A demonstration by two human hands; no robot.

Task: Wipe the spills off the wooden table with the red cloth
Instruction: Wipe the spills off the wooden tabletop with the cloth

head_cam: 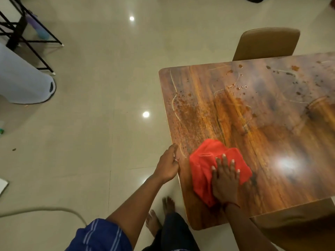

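The wooden table point(272, 142) fills the right half of the view, its near left corner close to me. A red cloth point(204, 163) lies bunched on that corner. My right hand point(225, 180) presses flat on the cloth, fingers spread. My left hand point(167, 164) rests against the table's left edge, fingers curled over it, holding nothing else. Brown specks and wet streaks of spill point(183, 113) run along the left side, with more brown spots point(293, 73) toward the far right. A wet ring mark point(317, 104) shows at the right.
A tan chair point(268, 44) stands at the table's far side. A white bin point(23, 80) and a black metal stand point(27, 31) are on the tiled floor to the left. A hose or cable point(54, 210) curves near my bare feet point(159, 216).
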